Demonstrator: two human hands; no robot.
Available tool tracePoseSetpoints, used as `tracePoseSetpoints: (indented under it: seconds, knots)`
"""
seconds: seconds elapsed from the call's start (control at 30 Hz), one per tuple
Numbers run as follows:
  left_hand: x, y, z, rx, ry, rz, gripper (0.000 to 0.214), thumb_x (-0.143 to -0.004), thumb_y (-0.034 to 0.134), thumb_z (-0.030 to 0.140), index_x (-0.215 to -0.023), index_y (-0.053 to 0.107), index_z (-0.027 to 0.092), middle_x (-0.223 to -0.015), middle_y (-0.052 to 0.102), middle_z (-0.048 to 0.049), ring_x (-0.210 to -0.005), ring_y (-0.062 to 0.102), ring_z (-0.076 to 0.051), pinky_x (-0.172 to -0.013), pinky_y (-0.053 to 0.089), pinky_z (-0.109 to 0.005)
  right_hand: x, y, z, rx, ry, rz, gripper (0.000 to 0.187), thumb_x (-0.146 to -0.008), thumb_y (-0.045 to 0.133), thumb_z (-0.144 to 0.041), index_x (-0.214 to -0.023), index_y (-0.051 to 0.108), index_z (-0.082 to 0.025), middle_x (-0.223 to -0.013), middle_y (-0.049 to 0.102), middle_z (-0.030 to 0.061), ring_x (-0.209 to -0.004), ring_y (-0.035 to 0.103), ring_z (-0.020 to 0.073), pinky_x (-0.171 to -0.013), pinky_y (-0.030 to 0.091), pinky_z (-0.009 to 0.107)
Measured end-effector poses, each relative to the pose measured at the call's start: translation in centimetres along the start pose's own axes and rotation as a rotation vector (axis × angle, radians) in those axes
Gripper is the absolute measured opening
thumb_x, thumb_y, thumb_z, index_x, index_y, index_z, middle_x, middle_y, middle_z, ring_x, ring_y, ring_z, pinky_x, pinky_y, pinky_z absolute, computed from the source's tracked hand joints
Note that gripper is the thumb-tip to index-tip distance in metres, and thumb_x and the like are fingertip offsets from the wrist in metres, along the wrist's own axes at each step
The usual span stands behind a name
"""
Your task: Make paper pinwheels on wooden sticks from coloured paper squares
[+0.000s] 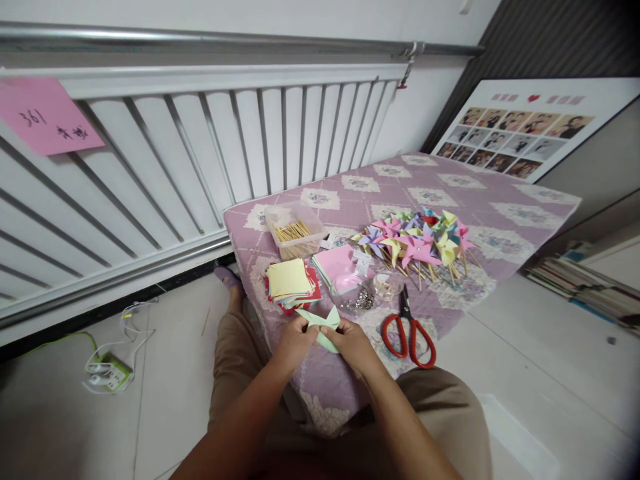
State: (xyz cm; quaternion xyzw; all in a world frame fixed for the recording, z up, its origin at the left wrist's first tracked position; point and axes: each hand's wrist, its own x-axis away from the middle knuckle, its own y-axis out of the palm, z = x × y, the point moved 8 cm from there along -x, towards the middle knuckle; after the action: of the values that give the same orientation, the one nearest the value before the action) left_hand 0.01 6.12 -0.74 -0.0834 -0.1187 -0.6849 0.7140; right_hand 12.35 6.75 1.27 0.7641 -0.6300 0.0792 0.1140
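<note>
A pale green paper pinwheel (pixel 324 321), its corners folded, is pinched between both hands over the near edge of the table. My left hand (pixel 296 343) grips its left side, and my right hand (pixel 353 341) has thumb and fingers closed on the right side. Just beyond lie a stack of yellow and red paper squares (pixel 291 280) and a pile of pink paper (pixel 337 265). Small metal pins fill a clear dish (pixel 364 297); beside it is another dish with small pale pieces (pixel 384 287). Red-handled scissors (pixel 409 333) rest to the right of my right hand.
A clear plastic box of wooden sticks (pixel 295 233) stands at the back left of the cloth-covered table (pixel 370 183). Finished pinwheels (pixel 420 240) are heaped on the right. A radiator (pixel 250 140) runs behind. On the floor at left lies a green power strip (pixel 113 373) with cables.
</note>
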Motion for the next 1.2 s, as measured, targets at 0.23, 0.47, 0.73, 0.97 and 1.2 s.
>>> tracePoseSetpoints:
  seconds: [0.23, 0.47, 0.73, 0.97, 1.2]
  knots:
    - [-0.02, 0.03, -0.17, -0.040, 0.014, 0.009, 0.009, -0.070, 0.056, 0.023, -0.075, 0.061, 0.018, -0.061, 0.057, 0.0037, -0.052, 0.048, -0.011, -0.053, 0.038, -0.023, 0.06, -0.20, 0.08, -0.025, 0.014, 0.004, 0.025, -0.064, 0.074, -0.036, -0.077, 0.070, -0.015, -0.064, 0.067, -0.0016, -0.055, 0.053, 0.0132, -0.057, 0.040, 0.025]
    - [0.11, 0.08, 0.11, -0.076, 0.037, -0.008, 0.011, -0.073, 0.055, 0.025, -0.078, 0.062, 0.018, -0.064, 0.059, 0.0027, -0.055, 0.048, -0.011, -0.054, 0.038, -0.023, -0.03, -0.34, 0.42, -0.035, 0.032, -0.007, 0.024, -0.063, 0.075, -0.035, -0.073, 0.069, -0.015, -0.062, 0.066, -0.0022, -0.052, 0.051, 0.0122, -0.055, 0.038, 0.024]
    - [0.09, 0.14, -0.01, -0.142, 0.065, -0.022, 0.014, -0.074, 0.053, 0.023, -0.082, 0.063, 0.016, -0.069, 0.061, 0.0021, -0.058, 0.048, -0.011, -0.056, 0.037, -0.022, 0.01, -0.26, 0.23, -0.032, 0.061, -0.021, 0.028, -0.060, 0.077, -0.035, -0.077, 0.072, -0.014, -0.063, 0.066, -0.0011, -0.054, 0.051, 0.0127, -0.055, 0.038, 0.024]
    - [-0.11, 0.24, -0.24, -0.149, 0.061, -0.014, 0.015, -0.073, 0.051, 0.019, -0.083, 0.062, 0.015, -0.068, 0.060, 0.0019, -0.058, 0.048, -0.011, -0.056, 0.037, -0.022, 0.07, -0.06, 0.08, -0.045, 0.058, -0.025, 0.028, -0.060, 0.077, -0.035, -0.076, 0.073, -0.013, -0.064, 0.066, -0.0011, -0.056, 0.051, 0.0123, -0.057, 0.038, 0.024]
    - [0.04, 0.30, 0.07, -0.145, 0.046, -0.001, 0.013, -0.071, 0.052, 0.018, -0.080, 0.061, 0.015, -0.065, 0.058, 0.0028, -0.056, 0.047, -0.011, -0.053, 0.035, -0.022, 0.05, -0.11, -0.03, -0.044, 0.055, 0.009, 0.029, -0.060, 0.077, -0.038, -0.075, 0.072, -0.014, -0.064, 0.066, -0.0022, -0.055, 0.051, 0.0120, -0.056, 0.038, 0.024]
